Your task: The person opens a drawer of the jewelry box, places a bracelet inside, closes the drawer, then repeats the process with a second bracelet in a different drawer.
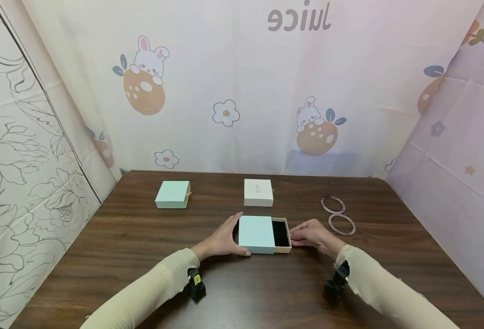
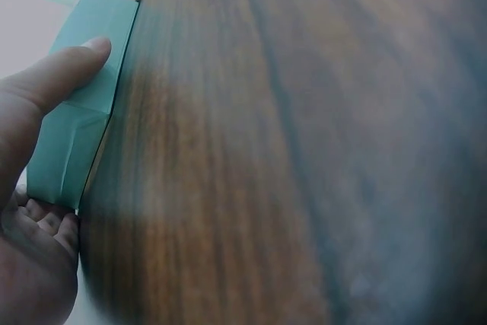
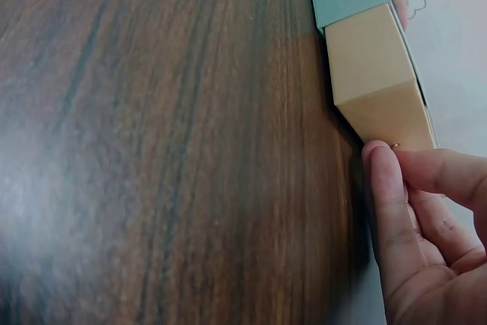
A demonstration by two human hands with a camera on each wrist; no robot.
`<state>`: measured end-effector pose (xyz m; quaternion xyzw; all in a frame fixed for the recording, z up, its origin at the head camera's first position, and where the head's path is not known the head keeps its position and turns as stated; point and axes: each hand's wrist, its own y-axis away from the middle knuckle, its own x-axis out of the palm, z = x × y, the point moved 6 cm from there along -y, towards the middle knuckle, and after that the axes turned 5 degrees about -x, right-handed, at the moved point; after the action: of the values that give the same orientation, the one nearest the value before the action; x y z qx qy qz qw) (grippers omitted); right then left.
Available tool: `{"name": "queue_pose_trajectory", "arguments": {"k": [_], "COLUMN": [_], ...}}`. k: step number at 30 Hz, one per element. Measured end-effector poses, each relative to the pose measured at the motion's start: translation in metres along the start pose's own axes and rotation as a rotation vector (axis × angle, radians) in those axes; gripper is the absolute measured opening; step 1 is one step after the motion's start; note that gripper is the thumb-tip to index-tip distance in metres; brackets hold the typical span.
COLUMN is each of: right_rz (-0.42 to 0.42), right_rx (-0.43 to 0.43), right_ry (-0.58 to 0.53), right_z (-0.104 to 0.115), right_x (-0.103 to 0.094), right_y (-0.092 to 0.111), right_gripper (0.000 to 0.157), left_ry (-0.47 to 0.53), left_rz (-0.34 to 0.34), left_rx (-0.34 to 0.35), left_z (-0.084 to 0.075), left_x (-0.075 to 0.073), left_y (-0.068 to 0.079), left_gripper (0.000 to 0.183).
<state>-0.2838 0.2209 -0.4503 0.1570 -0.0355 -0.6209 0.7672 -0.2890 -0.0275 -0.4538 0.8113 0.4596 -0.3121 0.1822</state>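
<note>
A mint-green drawer box lies on the table with its cream inner drawer partly out to the right, showing a black lining. My left hand grips the box's outer sleeve from the left; in the left wrist view its thumb presses along the near side. At the drawer's right end, my right hand pinches a small pull between thumb and forefinger. The right wrist view shows those fingertips against the drawer front; the pull itself is mostly hidden.
Behind, a smaller mint box stands to the left and a white box with printed lettering in the middle. Two pinkish rings lie touching at the right. A patterned curtain hangs beyond the wooden table's back edge.
</note>
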Motion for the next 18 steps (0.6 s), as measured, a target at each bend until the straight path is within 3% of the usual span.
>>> {"name": "queue_pose_trajectory", "arguments": {"k": [18], "right_rz": [0.024], "right_rx": [-0.024], "right_ry": [-0.009], "right_z": [-0.0010], "right_x": [-0.0026], "right_y": [0.0059], "right_gripper": [0.025], "left_ry": [0.007], "left_rz": [0.018], "left_rx": [-0.002], "left_z": [-0.0018], "left_x": [-0.0012], "left_y": [0.0043], "left_gripper": [0.113]}}
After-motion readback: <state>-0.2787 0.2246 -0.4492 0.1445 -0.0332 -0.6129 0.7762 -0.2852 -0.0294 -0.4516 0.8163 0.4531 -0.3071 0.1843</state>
